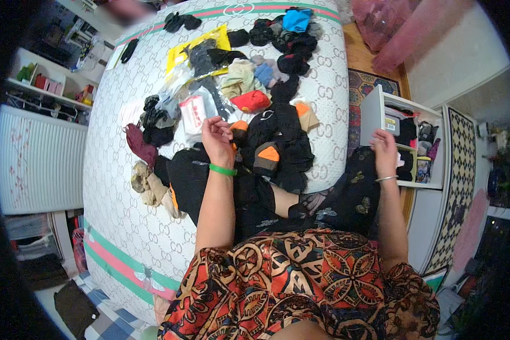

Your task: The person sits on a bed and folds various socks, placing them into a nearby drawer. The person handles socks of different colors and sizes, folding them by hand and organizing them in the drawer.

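My left hand (217,138), with a green bangle at the wrist, is raised palm up above the bed, fingers loosely bent and apart, nothing visible in it. Close by lie a white plastic packet (192,115) with red print, a red bundled sock (250,101) and a dark rolled sock with an orange patch (267,157). Black garments (282,127) are heaped beyond my lap. My right hand (383,146), wearing a thin bangle, is out to the right in front of a white shelf unit (380,110). Its fingers are partly bent, and I see nothing held.
A yellow plastic bag (176,55), pale green cloth (240,80) and a blue packet (297,20) lie farther up the white patterned bedspread (123,238). To the left are a maroon sock (140,142) and beige socks (148,187). The shelf holds dark bundles (406,131).
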A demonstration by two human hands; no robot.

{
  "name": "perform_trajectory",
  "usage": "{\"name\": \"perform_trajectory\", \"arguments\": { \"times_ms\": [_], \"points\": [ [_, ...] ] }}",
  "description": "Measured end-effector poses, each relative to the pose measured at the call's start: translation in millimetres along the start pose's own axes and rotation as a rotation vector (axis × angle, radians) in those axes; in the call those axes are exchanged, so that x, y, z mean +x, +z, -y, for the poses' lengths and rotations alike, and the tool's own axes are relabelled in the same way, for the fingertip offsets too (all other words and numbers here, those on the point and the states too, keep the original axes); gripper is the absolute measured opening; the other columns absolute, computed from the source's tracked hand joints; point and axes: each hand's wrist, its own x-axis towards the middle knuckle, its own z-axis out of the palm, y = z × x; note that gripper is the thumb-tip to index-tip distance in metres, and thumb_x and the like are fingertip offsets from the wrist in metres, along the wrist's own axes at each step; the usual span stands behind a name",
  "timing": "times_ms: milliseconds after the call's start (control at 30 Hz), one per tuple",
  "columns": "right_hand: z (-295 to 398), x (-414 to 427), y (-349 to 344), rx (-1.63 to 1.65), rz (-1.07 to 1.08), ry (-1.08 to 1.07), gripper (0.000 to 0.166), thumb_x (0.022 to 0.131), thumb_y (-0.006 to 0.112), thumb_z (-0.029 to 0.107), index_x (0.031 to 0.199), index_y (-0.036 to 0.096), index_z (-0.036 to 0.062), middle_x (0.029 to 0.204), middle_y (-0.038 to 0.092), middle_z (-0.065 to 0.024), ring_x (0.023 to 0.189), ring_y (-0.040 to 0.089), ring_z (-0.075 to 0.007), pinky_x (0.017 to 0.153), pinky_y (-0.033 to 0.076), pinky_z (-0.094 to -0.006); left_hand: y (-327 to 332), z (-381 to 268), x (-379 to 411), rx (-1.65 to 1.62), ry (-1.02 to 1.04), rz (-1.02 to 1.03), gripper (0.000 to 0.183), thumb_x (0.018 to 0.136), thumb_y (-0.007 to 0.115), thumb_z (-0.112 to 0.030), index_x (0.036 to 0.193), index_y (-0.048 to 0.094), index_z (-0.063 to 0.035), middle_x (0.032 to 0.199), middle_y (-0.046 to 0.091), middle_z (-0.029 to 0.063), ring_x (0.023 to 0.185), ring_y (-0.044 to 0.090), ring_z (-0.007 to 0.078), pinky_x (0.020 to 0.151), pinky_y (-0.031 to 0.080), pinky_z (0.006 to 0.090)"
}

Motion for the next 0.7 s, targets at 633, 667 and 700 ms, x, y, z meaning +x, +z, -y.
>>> {"name": "perform_trajectory", "arguments": {
  "times_ms": [633,667,700],
  "points": [
    [134.1,-59.7,214.8,-0.637,0.922,-0.570,0.033,0.072,0.074,0.035,0.097,0.066,0.0149,0.096,0.060,-0.0070,0.098,0.047,-0.0314,0.084,0.039,-0.0402,-1.9,-26.1,3.4,-0.302,0.107,-0.334,0.024,0.087,0.047,-0.031,0.087,0.054,-0.0080,0.068,0.050,0.0007,0.054,0.043,0.0095,0.047,0.032,0.0218],
    [141.5,-49.9,220.0,-0.593,0.847,-0.568,0.028,0.073,0.074,0.030,0.093,0.066,0.0120,0.093,0.061,-0.0080,0.094,0.050,-0.0308,0.084,0.040,-0.0391,-2.0,-24.9,3.5,-0.304,0.109,-0.317,0.024,0.087,0.047,-0.031,0.087,0.054,-0.0078,0.069,0.050,0.0009,0.054,0.043,0.0096,0.047,0.032,0.0219],
    [149.3,-40.2,225.6,-0.551,0.771,-0.564,0.024,0.074,0.073,0.025,0.089,0.065,0.0092,0.090,0.062,-0.0089,0.090,0.052,-0.0302,0.083,0.041,-0.0380,-0.9,-23.8,3.8,-0.307,0.109,-0.298,0.024,0.087,0.047,-0.031,0.087,0.054,-0.0077,0.069,0.050,0.0012,0.054,0.043,0.0097,0.047,0.032,0.0219]
  ]
}}
